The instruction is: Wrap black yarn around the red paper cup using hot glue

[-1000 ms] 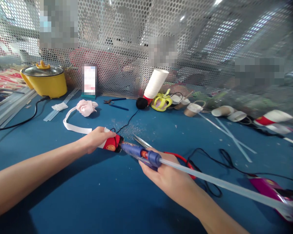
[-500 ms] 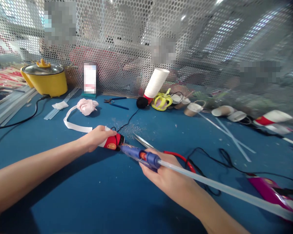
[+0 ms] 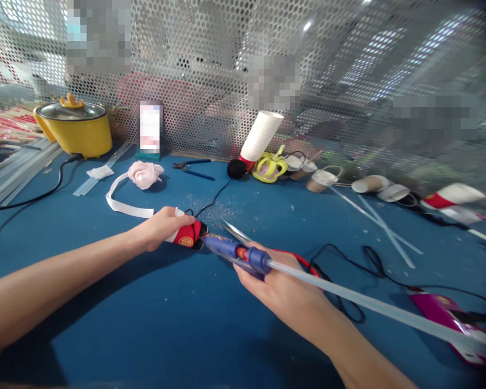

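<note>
My left hand (image 3: 164, 226) is closed around a red and white paper cup (image 3: 184, 235) lying sideways, its black end turned to the right. A thin black cord loops over the cup. In my right hand (image 3: 275, 286) is a blue hot glue gun (image 3: 227, 249), its nozzle at the cup's black end; whether it touches I cannot tell. A long clear glue stick (image 3: 348, 292) runs out of the gun's back toward the lower right. Just beyond my right hand lie scissors (image 3: 235, 231), silver-bladed and red-handled, partly hidden by it.
A pink fabric rose with a white ribbon (image 3: 146, 174), blue-handled pliers (image 3: 194, 169) and a yellow pot (image 3: 81, 129) stand or lie farther back. Stacked paper cups (image 3: 261, 138) lean by the perforated screen. At right are crossed glue sticks (image 3: 383, 227) and a purple packet (image 3: 441, 313).
The glue gun and my right hand have shifted slightly to the right, with the nozzle still by the cup's black end. My left hand keeps its hold on the cup.
</note>
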{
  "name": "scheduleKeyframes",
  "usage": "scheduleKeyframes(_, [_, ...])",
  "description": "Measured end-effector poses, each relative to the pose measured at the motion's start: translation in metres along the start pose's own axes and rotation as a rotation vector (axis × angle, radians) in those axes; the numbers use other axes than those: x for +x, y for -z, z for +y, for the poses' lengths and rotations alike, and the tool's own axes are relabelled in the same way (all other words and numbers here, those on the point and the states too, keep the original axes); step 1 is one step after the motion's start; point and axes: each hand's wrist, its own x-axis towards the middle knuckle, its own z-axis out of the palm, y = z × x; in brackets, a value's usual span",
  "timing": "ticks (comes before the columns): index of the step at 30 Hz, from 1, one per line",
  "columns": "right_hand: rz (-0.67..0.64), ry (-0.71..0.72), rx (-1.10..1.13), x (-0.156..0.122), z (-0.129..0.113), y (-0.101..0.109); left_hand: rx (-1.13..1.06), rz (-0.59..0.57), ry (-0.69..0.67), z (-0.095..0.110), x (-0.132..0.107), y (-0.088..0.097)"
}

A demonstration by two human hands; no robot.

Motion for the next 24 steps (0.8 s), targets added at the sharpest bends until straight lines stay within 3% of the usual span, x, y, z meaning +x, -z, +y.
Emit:
scheduleKeyframes(7, [0.059, 0.08, -0.08, 0.0028, 0.0036, 0.0012, 0.004, -0.029, -0.086, -0.0056, -0.0019, -0.0002])
scheduleKeyframes(24, [0.068, -0.076, 0.002, 0.0035, 0.0085, -0.0002, 0.133, -0.053, -0.191, -0.0047, -0.0082, -0.001])
